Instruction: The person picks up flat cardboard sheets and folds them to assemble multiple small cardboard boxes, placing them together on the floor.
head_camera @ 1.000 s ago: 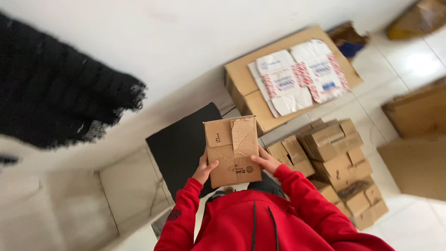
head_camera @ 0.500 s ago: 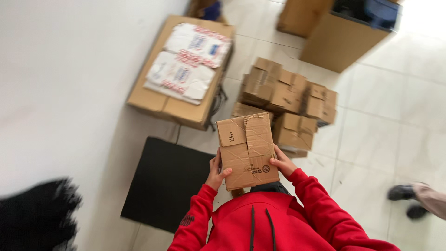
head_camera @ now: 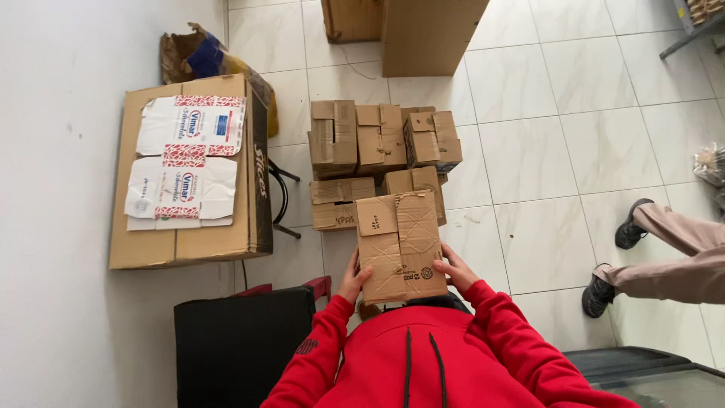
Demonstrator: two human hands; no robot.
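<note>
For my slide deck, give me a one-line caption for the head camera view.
Left hand and right hand hold a worn cardboard box above stacked small boxes on a tiled floor.
</note>
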